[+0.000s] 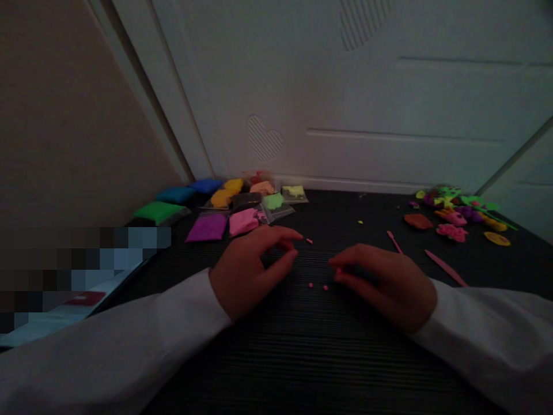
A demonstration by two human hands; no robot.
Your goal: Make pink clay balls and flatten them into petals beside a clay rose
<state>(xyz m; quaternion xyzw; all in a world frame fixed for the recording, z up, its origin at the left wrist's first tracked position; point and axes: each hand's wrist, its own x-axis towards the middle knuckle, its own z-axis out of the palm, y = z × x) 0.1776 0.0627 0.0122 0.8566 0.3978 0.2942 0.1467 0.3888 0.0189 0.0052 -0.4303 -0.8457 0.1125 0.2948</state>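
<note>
Over the dark table my left hand hangs with thumb and forefinger apart and nothing between them. A short pink piece of clay lies just beyond its fingertips. My right hand pinches a small pink lump of clay between thumb and fingers; most of the lump is hidden. Between the hands, two tiny pink clay balls, one ball left of the other ball, rest on the tabletop. Behind my right hand lie a thin pink modelling tool and a longer pink clay knife.
Several clay packets stand at the back left, among them a green packet, a purple packet and a pink packet. Coloured clay shapes are heaped at the back right. A partly pixelated screen lies left. A white panel borders the table.
</note>
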